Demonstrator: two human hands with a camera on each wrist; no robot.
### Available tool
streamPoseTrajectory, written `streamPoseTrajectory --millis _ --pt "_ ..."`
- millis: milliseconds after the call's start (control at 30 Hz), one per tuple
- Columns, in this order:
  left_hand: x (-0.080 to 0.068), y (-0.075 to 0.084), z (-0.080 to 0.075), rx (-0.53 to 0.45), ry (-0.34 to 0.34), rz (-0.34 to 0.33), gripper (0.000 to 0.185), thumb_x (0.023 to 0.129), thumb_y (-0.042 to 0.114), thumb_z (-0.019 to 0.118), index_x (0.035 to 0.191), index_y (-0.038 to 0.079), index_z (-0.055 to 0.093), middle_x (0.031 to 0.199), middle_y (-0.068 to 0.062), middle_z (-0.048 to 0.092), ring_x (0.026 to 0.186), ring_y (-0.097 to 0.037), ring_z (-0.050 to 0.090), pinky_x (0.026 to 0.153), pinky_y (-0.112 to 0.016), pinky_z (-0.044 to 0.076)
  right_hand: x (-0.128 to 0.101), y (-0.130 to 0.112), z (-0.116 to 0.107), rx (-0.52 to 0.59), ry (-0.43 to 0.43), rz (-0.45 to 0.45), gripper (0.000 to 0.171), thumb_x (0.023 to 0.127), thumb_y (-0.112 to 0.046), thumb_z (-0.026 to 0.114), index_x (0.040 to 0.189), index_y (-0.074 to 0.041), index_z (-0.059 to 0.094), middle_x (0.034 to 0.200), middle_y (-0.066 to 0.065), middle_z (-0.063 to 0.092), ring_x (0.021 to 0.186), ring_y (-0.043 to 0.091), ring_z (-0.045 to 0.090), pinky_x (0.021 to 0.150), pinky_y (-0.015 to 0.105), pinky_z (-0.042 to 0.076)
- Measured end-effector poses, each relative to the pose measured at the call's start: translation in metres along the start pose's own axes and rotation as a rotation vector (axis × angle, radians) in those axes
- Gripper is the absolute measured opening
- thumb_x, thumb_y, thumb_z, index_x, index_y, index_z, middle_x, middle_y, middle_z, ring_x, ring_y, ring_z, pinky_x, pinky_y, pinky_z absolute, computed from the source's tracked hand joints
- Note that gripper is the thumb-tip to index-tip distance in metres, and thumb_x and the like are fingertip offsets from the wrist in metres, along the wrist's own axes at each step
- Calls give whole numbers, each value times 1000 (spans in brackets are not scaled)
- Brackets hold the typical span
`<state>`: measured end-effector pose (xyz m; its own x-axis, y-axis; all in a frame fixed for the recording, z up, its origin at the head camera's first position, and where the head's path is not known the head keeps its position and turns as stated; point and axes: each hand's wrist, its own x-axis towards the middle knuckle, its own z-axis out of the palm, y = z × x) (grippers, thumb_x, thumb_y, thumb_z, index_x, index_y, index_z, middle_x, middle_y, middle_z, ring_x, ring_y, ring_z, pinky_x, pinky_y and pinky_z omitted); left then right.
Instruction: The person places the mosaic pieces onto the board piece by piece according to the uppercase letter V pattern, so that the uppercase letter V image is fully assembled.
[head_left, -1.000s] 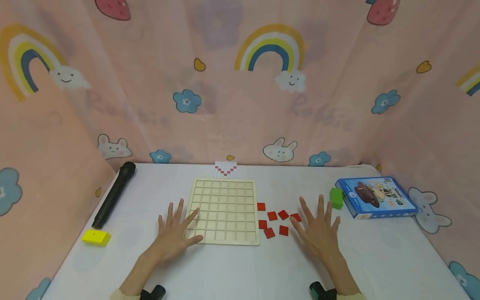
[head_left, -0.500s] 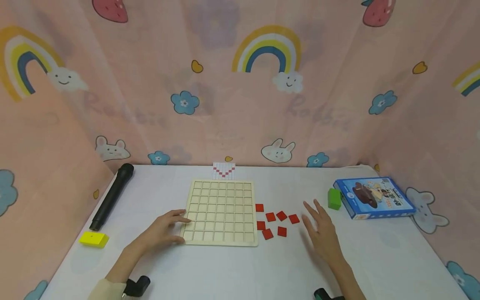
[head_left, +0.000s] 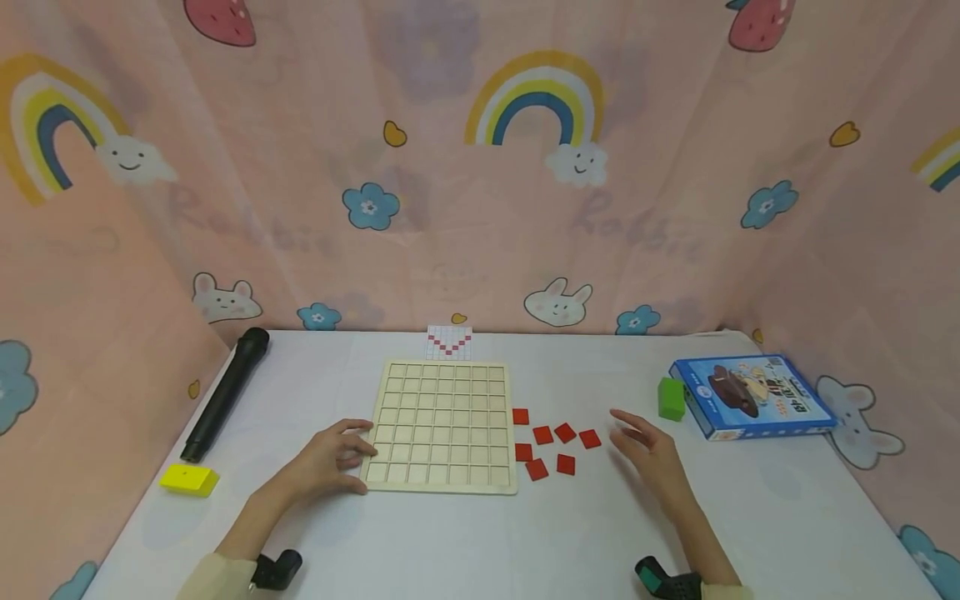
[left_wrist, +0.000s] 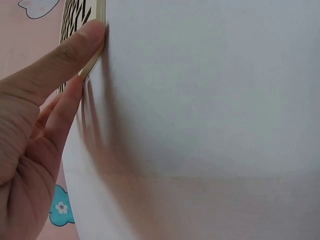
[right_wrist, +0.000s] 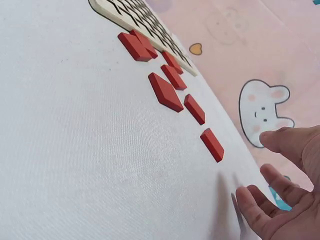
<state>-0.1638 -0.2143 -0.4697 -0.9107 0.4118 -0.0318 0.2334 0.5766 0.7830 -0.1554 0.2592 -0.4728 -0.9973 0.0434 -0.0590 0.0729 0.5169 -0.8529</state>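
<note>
My left hand (head_left: 326, 458) is at the left edge of a pale wooden grid board (head_left: 442, 425), fingers bent along the rim and thumb at the near corner. Close up in the left wrist view, the thumb (left_wrist: 75, 50) and a fingertip hold the board's edge (left_wrist: 99, 30). Several small red square tiles (head_left: 566, 464) lie loose just right of the board. Beyond them my right hand (head_left: 654, 458) hovers over the table, fingers loosely bent and nothing in them. The right wrist view shows its spread fingers near the closest red tile (right_wrist: 212, 145).
Behind the board lies a small card (head_left: 450, 342) with a red V pattern. A green block (head_left: 671, 398) touches a blue box (head_left: 753, 396) at the right. On the left are a black cylinder (head_left: 225, 396) and a yellow block (head_left: 189, 480). A patterned pink cloth (head_left: 450, 250) hangs behind.
My left hand has drawn back from over the board to its left edge, its spread fingers bending in. The right hand's fingers have relaxed from spread to loosely bent, away from the tiles.
</note>
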Motion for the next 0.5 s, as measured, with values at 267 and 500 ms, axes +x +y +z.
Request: streamPoseTrajectory --millis 267,500 --pt "3 -1 3 36 35 -61 37 55 2 89 86 6 71 137 -21 44 114 -40 56 83 -21 56 13 12 -6 -70 -89 -116 44 93 -14 63 134 -4 53 134 19 53 119 36 52 98 40 51" --pt "5 -2 3 16 37 -85 36 53 0 89 82 7 69 137 -18 44 114 -39 56 85 -22 56 30 19 -15 -53 -259 -95 44 88 -13 69 130 -4 57 127 17 57 107 29 55 87 20 54"
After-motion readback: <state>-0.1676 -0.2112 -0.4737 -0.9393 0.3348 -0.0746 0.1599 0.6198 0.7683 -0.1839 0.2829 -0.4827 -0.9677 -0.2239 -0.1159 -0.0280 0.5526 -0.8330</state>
